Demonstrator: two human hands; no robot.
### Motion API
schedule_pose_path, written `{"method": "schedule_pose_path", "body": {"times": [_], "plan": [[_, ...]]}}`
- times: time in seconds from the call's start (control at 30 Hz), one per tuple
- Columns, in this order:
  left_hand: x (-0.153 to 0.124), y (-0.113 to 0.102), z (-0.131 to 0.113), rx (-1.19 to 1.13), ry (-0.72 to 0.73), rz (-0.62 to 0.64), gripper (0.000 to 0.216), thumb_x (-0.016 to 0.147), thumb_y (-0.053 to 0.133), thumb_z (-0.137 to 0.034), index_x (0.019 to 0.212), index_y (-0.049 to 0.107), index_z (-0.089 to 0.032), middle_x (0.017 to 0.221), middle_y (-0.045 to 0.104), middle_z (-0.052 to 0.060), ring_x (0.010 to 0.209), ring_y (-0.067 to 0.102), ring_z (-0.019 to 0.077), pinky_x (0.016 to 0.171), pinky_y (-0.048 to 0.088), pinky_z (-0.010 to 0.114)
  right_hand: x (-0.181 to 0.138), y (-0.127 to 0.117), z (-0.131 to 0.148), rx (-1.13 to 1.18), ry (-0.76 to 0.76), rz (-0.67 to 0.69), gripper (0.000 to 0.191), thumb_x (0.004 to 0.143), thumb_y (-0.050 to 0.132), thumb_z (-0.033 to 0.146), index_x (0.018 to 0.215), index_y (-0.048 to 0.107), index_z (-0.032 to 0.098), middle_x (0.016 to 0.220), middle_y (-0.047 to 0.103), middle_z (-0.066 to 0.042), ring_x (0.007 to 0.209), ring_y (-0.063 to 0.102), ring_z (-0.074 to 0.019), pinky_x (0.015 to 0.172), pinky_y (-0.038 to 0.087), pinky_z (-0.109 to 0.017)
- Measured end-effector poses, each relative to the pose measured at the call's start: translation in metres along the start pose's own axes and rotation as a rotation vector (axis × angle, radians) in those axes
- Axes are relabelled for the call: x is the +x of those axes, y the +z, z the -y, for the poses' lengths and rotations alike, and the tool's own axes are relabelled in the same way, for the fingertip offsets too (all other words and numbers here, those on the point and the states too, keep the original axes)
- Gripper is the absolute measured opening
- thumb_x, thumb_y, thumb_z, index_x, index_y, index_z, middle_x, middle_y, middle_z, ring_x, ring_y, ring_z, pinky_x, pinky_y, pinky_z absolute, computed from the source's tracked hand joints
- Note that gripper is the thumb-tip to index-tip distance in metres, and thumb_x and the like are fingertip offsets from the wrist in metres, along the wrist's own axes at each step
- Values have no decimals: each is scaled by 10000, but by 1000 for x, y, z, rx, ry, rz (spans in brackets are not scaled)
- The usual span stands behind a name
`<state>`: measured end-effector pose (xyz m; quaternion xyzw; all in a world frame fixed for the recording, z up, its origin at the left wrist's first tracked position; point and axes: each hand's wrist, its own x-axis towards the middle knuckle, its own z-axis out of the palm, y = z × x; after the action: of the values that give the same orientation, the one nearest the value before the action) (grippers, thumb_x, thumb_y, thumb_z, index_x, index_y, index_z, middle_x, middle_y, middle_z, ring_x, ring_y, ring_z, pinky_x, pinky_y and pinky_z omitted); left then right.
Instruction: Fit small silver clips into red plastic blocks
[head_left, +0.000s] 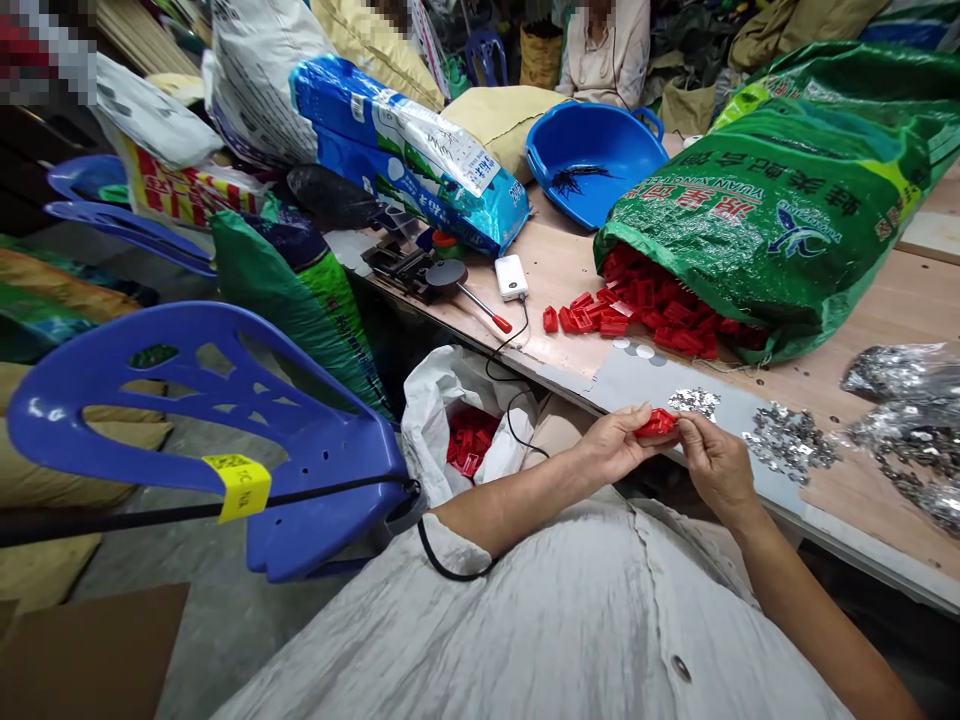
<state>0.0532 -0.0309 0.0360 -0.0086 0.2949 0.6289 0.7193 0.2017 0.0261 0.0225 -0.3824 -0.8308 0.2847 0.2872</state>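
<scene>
The worktop (900,310) spreads out beyond your fingers, its near edge passing close by them. On it, farther forward, lies a green sack (712,250), its mouth turned back toward you, with loose red pieces (592,315) spilling out ahead and to the left of your fingers. Left of your fingers, below the worktop's edge, a white bag (427,430) holds more like them. A pile of silvery metal parts (791,440) lies right of your fingers, and a smaller heap (695,402) just ahead of them.

Your left hand (621,445) has its fingers closed on one red piece (658,423); your right hand (716,472) has its fingertips bunched at the other end, and I cannot tell whether they pinch it. The piece sits between both sets of fingers, bright red, glossy and blocky, its finer shape partly covered. Its long axis runs crosswise, from your left fingers toward your right; which end is the front cannot be made out.
</scene>
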Motion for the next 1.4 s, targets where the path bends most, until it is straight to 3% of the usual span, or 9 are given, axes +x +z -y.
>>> {"method": "schedule_pose_path", "body": {"times": [0.1,0.23,0.4,0.5,0.67,0.83,1.07,1.23,1.4], "plan": [[-2,-6,-14,93,7,42,97,884,623,-174,810,620,-110,830,731,84,840,737,205,1033,469,426,3,-6,1,77,58,7,446,994,377,499,1139,692,219,711,674,-13,611,613,-158,634,464,-273],[-21,-30,-63,333,138,-16,186,812,711,-204,749,547,-146,809,740,60,879,747,219,1013,476,401,7,-25,-14,56,200,-41,434,985,397,484,1195,667,217,701,647,1,593,583,-144,616,436,-265],[-74,-82,-134,804,391,-270,304,703,794,-349,746,553,-169,784,718,19,824,709,191,883,502,336,3,-37,-45,-155,185,-65,306,932,510,434,1021,698,210,910,725,-60,787,651,-203,740,459,-316],[-107,-115,-163,1181,344,-497,322,629,805,-400,725,582,-188,695,672,-3,685,636,173,733,489,304,1,-30,-53,-289,108,-39,277,934,500,385,989,700,202,974,717,-88,858,642,-231,774,458,-347],[-128,-147,-180,1622,390,-752,338,578,786,-359,868,677,-224,914,716,29,947,643,263,836,490,345,6,-15,-50,-430,88,5,266,950,484,359,996,699,209,996,698,-76,856,624,-218,715,432,-327],[-96,-130,-173,1582,628,-615,325,714,723,-393,975,670,-205,1062,712,65,1037,649,253,998,464,379,15,-10,-43,-573,122,47,255,958,487,372,969,686,212,989,678,-78,824,601,-209,629,365,-317],[1,-86,-172,1631,852,-377,512,769,707,-233,1268,600,-185,1311,620,122,1178,592,264,1013,469,389,18,-8,-40,-631,138,96,217,958,500,353,947,668,217,989,677,-61,813,606,-207,604,343,-320],[63,-72,-189,1808,797,-508,695,692,705,-43,1360,523,-111,1413,520,195,1337,454,320,1158,312,435,19,-8,-40,-647,157,117,242,960,480,380,984,663,225,1028,672,-76,809,611,-221,595,343,-336],[90,-72,-202,1824,740,-592,687,661,700,-11,1326,536,-62,1303,581,223,1290,475,350,1132,316,461,21,-9,-40,-627,134,142,221,950,476,350,1000,653,226,1029,672,-80,838,622,-230,617,375,-350]]}}
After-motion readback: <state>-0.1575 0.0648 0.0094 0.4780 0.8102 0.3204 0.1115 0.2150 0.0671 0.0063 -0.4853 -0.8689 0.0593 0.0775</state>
